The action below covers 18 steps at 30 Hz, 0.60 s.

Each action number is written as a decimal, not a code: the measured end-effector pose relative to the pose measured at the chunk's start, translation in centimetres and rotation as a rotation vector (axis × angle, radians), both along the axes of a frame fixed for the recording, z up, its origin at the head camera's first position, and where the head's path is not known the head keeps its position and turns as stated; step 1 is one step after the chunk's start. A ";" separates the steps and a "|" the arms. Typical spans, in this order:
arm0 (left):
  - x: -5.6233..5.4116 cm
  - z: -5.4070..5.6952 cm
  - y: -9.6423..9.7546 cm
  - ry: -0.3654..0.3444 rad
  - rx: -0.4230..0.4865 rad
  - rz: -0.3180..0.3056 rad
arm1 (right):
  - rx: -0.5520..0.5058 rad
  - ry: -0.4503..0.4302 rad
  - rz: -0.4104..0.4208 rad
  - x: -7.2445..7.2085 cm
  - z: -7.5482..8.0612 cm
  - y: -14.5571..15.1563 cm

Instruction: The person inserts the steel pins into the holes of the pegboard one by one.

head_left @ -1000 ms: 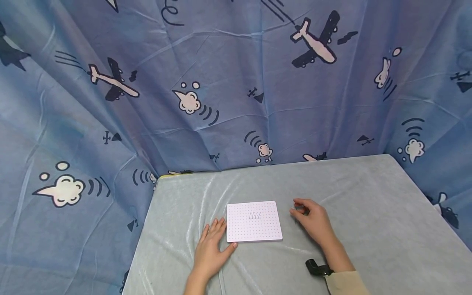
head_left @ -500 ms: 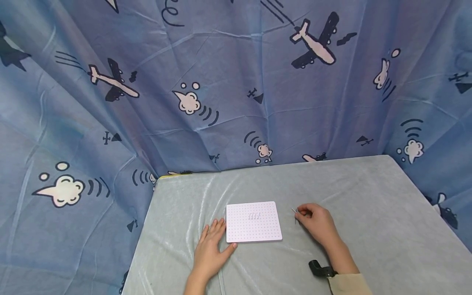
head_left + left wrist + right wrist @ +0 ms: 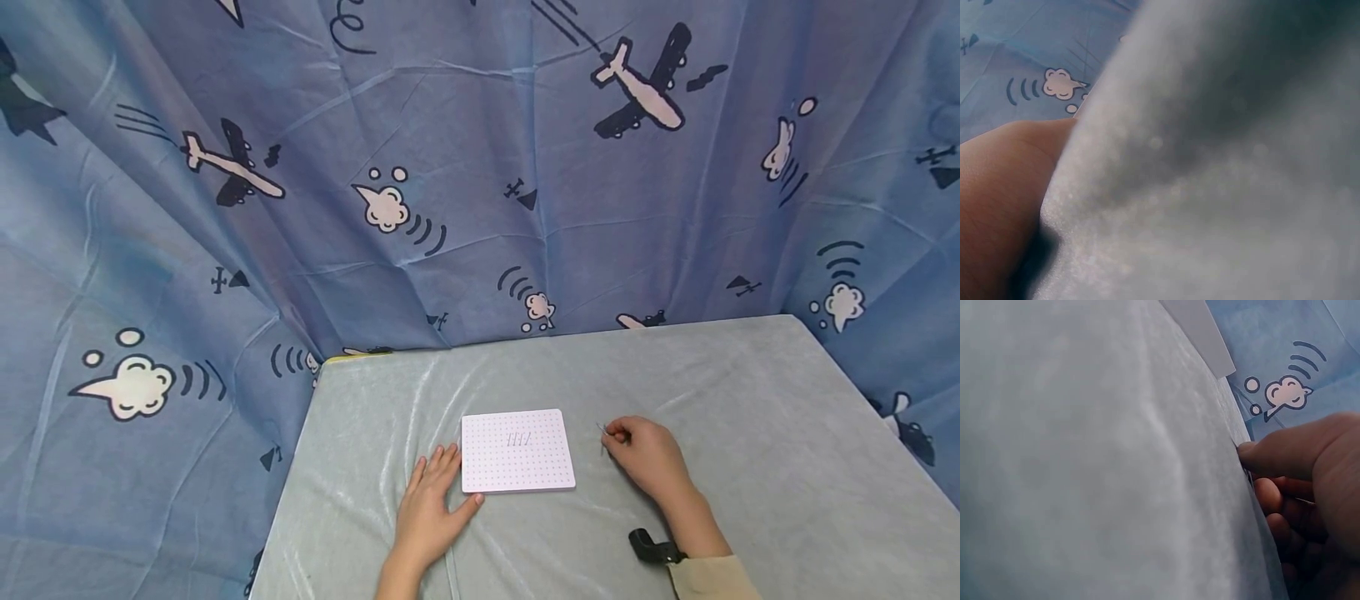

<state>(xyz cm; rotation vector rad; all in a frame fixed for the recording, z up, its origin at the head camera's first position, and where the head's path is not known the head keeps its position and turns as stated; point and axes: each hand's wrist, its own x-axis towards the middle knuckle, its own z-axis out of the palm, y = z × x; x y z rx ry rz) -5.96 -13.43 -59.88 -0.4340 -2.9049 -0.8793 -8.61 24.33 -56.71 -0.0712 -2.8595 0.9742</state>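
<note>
A white rectangular board (image 3: 517, 467) with a grid of small dots lies on the cloth; several thin dark slanted strokes or pins (image 3: 517, 439) show on its upper half, too small to tell which. My left hand (image 3: 431, 508) rests flat at the board's left side, fingers spread, thumb by its lower left corner. To the right of the board, my right hand (image 3: 647, 458) has curled fingers, thumb and forefinger together at a thin grey pin-like piece (image 3: 602, 428). A second thin piece (image 3: 602, 450) shows just below those fingertips. In the right wrist view the fingertips are partly hidden by cloth.
A pale grey velvety cloth (image 3: 787, 450) covers the table. Blue curtains (image 3: 465, 167) printed with planes and clouds hang behind it and at both sides. A black wrist device (image 3: 651, 547) sits on the right wrist, by a beige sleeve (image 3: 712, 575).
My right hand has drawn slightly back towards me and to the right, its fingertips closing on a thin grey piece. The left hand and the board have stayed put.
</note>
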 end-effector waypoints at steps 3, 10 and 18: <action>-0.1 0.0 0.1 0.000 0.001 -0.001 | 0.013 0.001 0.004 0.0 0.1 0.0; -0.2 0.1 0.0 0.003 -0.001 -0.005 | 0.029 0.012 0.014 -0.3 0.2 0.0; -0.1 0.1 0.0 -0.010 -0.002 -0.007 | 0.049 0.044 0.023 -0.3 -0.2 0.0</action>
